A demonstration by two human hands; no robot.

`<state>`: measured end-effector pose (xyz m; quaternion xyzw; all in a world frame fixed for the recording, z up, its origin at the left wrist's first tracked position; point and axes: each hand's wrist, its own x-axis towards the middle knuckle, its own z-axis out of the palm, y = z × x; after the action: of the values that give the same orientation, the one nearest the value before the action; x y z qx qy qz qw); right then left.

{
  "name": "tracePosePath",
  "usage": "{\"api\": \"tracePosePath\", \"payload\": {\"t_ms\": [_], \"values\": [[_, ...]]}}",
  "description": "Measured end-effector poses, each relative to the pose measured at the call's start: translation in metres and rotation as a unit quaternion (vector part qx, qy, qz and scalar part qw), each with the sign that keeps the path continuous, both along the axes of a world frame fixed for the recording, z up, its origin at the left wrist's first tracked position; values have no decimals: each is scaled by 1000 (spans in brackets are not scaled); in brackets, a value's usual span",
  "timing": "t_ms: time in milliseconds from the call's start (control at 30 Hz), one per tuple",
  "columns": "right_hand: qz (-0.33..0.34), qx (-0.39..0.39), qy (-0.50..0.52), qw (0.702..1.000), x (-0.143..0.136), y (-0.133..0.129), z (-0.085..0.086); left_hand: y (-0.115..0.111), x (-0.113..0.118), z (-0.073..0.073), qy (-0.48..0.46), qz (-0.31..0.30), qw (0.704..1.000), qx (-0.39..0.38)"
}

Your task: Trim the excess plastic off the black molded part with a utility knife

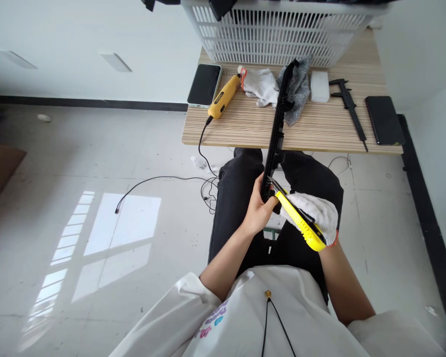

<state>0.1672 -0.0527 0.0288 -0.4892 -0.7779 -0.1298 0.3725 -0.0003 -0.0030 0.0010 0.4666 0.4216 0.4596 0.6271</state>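
Note:
My bare left hand (259, 209) is wrapped round the lower end of a long, narrow black part (275, 134), which points away from me, its far end above the table over a grey cloth (298, 91). A white knitted glove with an orange cuff covers my right hand (315, 210), closed on a yellow utility knife (301, 222). The knife's blade is out, and its tip is at the black part just beside my left fingers. Whether the blade touches the part is too small to tell.
On the wooden table (245, 131) lie a phone (204, 85), a yellow rotary tool (225, 97), a white glove (260, 85), a white block (320, 87), a black caliper (351, 106) and another dark phone (384, 120). A white basket (278, 37) stands behind. Cables trail on the floor.

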Motion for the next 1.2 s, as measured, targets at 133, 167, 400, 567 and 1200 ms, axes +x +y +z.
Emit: {"api": "tracePosePath", "payload": {"t_ms": [133, 167, 400, 567, 1200], "values": [[-13, -6, -4, 1000, -2, 2, 2, 0, 1, -1, -4, 6, 1000, -6], [-10, -5, -1, 1000, -2, 2, 2, 0, 1, 0, -4, 8, 1000, -8], [-14, 39, -11, 999, -3, 4, -3, 0, 1, 6, -6, 13, 1000, -27], [-9, 47, -30, 998, -3, 4, -4, 0, 1, 8, -15, 17, 999, -30], [-1, -2, -4, 1000, -3, 0, -14, -1, 2, 5, -12, 22, 1000, -19]]}}
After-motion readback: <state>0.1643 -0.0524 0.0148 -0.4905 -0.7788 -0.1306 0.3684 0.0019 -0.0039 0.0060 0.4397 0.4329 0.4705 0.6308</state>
